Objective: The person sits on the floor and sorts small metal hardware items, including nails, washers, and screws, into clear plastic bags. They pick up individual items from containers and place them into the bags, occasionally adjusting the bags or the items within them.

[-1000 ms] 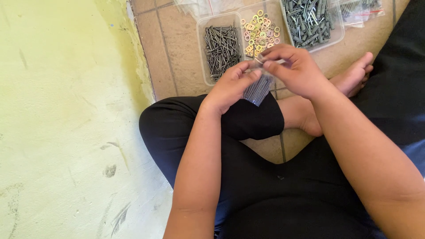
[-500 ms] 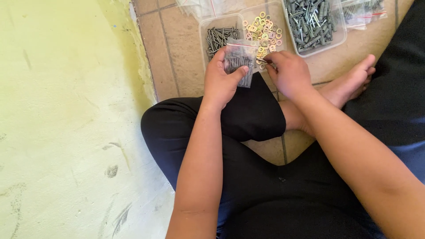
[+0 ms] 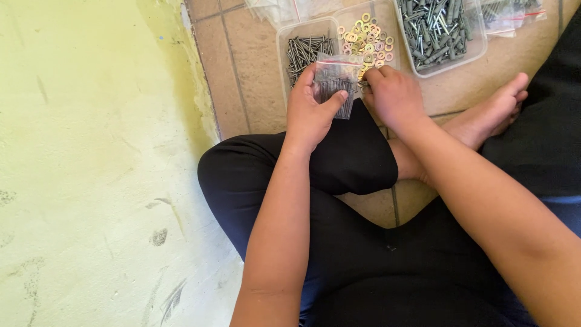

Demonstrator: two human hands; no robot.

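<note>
Fingers of left hand pinch small clear bag of screws.

Bare forearms, bare foot, black trousers.

Setting appears to be a home floor used for hardware sorting. I sit cross-legged and barefoot on tan floor tiles beside a scuffed yellow-green wall. Clear plastic tubs before me hold dark nails, brass washers and grey screws. No bench seen.
</note>
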